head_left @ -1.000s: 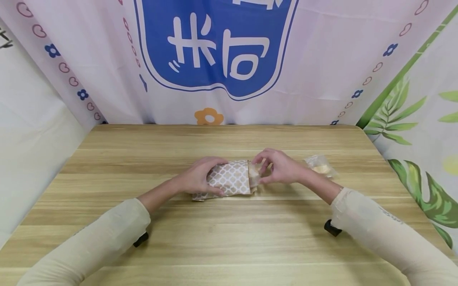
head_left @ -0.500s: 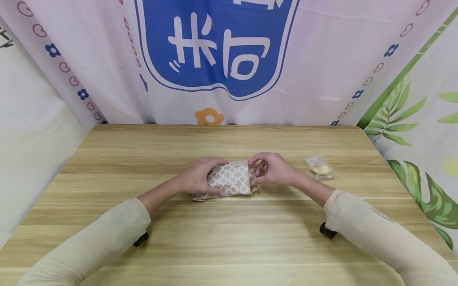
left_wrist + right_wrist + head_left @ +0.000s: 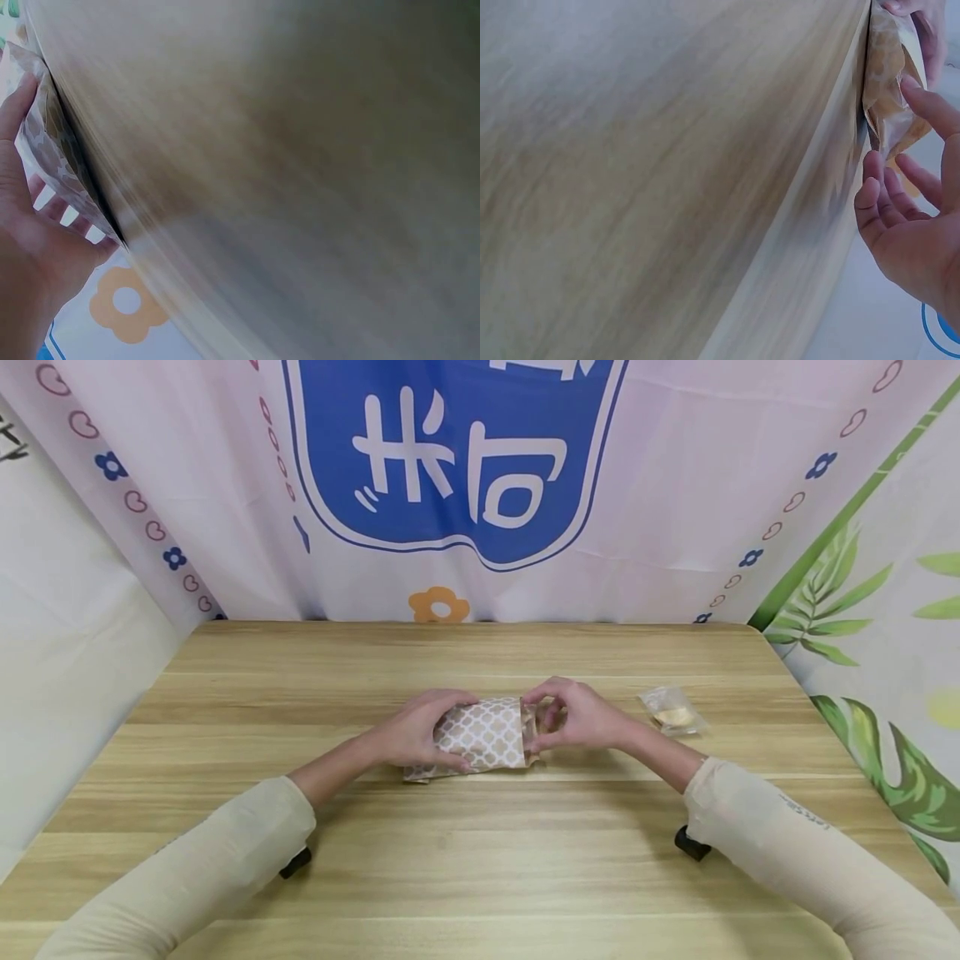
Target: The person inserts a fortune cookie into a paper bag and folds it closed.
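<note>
A paper bag (image 3: 486,732), tan with a white lattice pattern, lies on its side mid-table, its mouth facing right. My left hand (image 3: 408,731) grips its closed end, thumb on the near side and fingers over the far side. My right hand (image 3: 588,718) is at the mouth, thumb and forefinger apart at its rim. The right wrist view has the thumb against the bag's crinkled opening (image 3: 891,112), with the other fingers loosely bent below. What lies inside the bag is mostly hidden.
To the right, beyond my right forearm, a small clear packet (image 3: 673,712) with something pale yellow in it lies on the wooden table (image 3: 480,860). A printed cloth (image 3: 225,527) hangs behind the table's back edge.
A clear packet in my right fingers at the bag's mouth has gone inside, out of sight. My right hand moved left, then slightly back right. The left hand stays put.
</note>
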A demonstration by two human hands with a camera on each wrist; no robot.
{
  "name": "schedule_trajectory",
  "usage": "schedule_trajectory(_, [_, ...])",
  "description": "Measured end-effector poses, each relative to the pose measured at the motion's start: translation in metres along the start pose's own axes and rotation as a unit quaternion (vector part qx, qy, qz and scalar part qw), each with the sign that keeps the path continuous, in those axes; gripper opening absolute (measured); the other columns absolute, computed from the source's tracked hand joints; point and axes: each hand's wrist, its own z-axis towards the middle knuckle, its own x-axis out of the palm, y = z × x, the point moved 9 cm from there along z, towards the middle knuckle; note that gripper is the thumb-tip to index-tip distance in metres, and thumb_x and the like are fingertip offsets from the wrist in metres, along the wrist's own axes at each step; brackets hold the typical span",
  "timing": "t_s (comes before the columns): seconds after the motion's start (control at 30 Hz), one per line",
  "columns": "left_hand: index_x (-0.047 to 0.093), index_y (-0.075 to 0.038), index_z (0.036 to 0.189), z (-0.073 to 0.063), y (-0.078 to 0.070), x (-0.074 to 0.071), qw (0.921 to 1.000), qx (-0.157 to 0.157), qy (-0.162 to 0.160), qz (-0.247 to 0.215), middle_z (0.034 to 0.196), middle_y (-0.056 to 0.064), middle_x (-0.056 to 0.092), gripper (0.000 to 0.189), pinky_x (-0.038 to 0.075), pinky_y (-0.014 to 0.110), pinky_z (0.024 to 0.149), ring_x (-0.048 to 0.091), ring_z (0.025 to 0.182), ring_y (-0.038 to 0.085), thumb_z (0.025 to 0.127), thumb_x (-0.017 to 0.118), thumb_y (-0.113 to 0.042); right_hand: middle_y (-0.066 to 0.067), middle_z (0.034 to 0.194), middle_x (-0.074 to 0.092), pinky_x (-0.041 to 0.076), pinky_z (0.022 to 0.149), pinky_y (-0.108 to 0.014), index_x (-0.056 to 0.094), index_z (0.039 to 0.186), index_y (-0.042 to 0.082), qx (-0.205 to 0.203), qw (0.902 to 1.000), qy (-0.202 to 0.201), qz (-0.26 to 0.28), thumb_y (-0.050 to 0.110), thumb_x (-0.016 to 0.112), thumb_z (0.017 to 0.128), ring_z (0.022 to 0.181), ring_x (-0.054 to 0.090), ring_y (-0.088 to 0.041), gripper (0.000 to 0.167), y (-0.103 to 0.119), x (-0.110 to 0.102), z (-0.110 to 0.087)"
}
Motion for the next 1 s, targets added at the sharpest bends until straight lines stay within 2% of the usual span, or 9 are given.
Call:
schedule_trajectory(0.17, [0.051, -0.006, 0.149, -0.001, 0.002, 0.001, 1.0000, -0.005, 0.003, -0.001, 0.153, 0.016, 0.052, 0.099, 0.034, 0.058, 0.119, 0.047, 0.141, 0.037, 0.070, 0.093, -0.049, -0.021, 0.123, 0.064, 0.058, 0.075, -0.027, 0.060, 0.134, -0.010, 0.010, 0.9997, 0.020, -0.010, 0.014, 0.095, 0.073, 0.085, 0.064, -0.021, 0.075, -0.003, 0.003, 0.000])
schedule_trajectory(0.4, [0.051, -0.008, 0.150, -0.001, 0.003, 0.002, 0.9999, -0.010, 0.005, -0.002, 0.154, 0.014, 0.052, 0.099, 0.035, 0.057, 0.118, 0.047, 0.141, 0.036, 0.071, 0.093, -0.050, -0.017, 0.116, 0.067, 0.053, 0.073, -0.026, 0.063, 0.130, -0.012, 0.012, 0.9995, 0.027, -0.013, 0.013, 0.093, 0.075, 0.084, 0.061, -0.019, 0.067, -0.004, 0.006, 0.003])
schedule_trajectory(0.6, [0.051, -0.007, 0.149, 0.000, 0.002, 0.001, 1.0000, -0.008, 0.005, -0.004, 0.154, 0.014, 0.051, 0.098, 0.034, 0.056, 0.119, 0.046, 0.142, 0.036, 0.071, 0.093, -0.049, -0.015, 0.108, 0.067, 0.055, 0.076, -0.027, 0.067, 0.121, -0.009, 0.011, 0.9999, 0.013, 0.001, 0.010, 0.093, 0.073, 0.084, 0.062, -0.019, 0.058, -0.004, 0.009, 0.007])
schedule_trajectory(0.8, [0.051, -0.006, 0.150, -0.001, 0.001, 0.001, 0.9999, -0.007, 0.004, -0.006, 0.154, 0.015, 0.051, 0.098, 0.033, 0.057, 0.120, 0.045, 0.143, 0.036, 0.071, 0.093, -0.048, -0.011, 0.094, 0.066, 0.051, 0.070, -0.023, 0.070, 0.116, -0.009, 0.018, 0.9993, -0.008, 0.032, 0.001, 0.090, 0.072, 0.080, 0.059, -0.017, 0.049, -0.003, 0.014, 0.010])
schedule_trajectory(1.0, [0.051, -0.006, 0.150, 0.000, 0.002, 0.000, 1.0000, -0.003, 0.004, -0.006, 0.154, 0.015, 0.051, 0.098, 0.034, 0.057, 0.119, 0.046, 0.142, 0.036, 0.071, 0.093, -0.047, -0.013, 0.093, 0.066, 0.050, 0.069, -0.023, 0.069, 0.117, -0.010, 0.022, 0.9985, -0.023, 0.044, 0.001, 0.090, 0.073, 0.080, 0.058, -0.019, 0.050, -0.004, 0.016, 0.008])
